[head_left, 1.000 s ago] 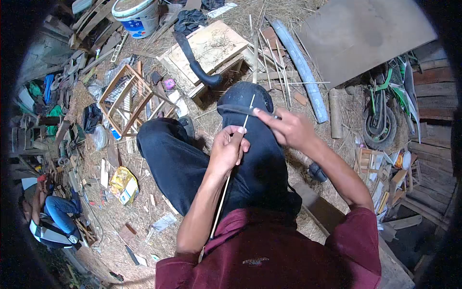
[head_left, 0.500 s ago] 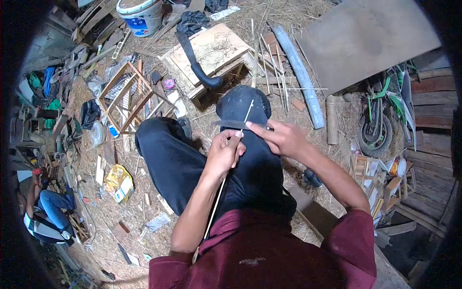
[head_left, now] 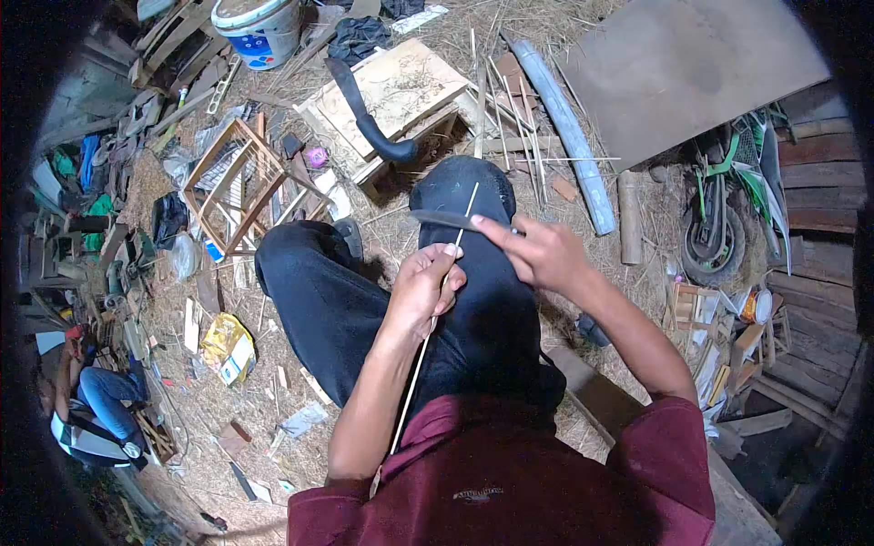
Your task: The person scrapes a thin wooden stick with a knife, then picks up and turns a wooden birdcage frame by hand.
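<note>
A thin pale wooden stick (head_left: 420, 355) runs up from my lap past my knee, pinched in my left hand (head_left: 426, 284) with the thumb on top. My right hand (head_left: 539, 252) is closed around a knife (head_left: 443, 218), its forefinger stretched along the back of the blade. The blade lies across the stick over my right knee, just beyond the left thumb, with its tip pointing left. The knife's handle is mostly hidden in my fingers. The stick's upper end sticks out past the blade.
Ahead is a low wooden bench (head_left: 401, 100) with a black-handled machete (head_left: 371, 127) on it. Thin sticks (head_left: 523, 123) and a grey pole (head_left: 566, 136) lie right of it. A wooden frame (head_left: 241, 187) stands left. Another person (head_left: 105, 396) sits at the far left.
The knife has slid slightly along the stick and now shows more sharply. My right hand has shifted a little to the right. My left hand keeps its hold.
</note>
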`<state>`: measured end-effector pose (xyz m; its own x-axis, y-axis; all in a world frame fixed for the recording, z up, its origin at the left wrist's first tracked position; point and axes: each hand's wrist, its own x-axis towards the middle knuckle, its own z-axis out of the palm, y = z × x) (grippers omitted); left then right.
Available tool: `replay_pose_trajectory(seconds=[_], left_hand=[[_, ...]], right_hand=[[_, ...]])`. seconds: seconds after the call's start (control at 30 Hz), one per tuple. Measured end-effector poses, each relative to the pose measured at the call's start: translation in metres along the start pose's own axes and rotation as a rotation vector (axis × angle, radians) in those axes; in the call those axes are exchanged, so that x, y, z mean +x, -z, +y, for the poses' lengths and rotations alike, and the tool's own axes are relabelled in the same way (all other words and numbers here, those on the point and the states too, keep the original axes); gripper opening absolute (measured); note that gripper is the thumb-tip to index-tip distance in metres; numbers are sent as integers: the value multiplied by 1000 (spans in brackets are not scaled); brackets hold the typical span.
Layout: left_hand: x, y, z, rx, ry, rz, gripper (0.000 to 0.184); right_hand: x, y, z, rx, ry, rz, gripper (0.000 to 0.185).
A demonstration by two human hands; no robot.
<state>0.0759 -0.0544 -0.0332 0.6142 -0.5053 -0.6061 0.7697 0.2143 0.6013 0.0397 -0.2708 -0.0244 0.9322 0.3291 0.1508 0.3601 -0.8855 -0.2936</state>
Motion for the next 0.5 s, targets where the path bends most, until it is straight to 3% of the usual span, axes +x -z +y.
replay_pose_trajectory(seconds=[0.13, 0.27, 0.37, 0.4, 0.5], left_hand=[[5, 3, -4, 18, 38, 10, 21], [3, 0, 3, -24, 25, 20, 20], [1, 5, 6, -73, 51, -6, 20], [0, 5, 4, -80, 57, -3, 19], [0, 4, 3, -88, 58, -1, 19]], right_hand=[[-2, -5, -7, 25, 159, -1, 64], [3, -7, 2, 19, 92, 36, 64], [-2, -8, -4, 50, 169, 28, 63], [-3, -5, 0, -11, 113, -45, 63], [4, 1, 6, -49, 60, 39, 64]])
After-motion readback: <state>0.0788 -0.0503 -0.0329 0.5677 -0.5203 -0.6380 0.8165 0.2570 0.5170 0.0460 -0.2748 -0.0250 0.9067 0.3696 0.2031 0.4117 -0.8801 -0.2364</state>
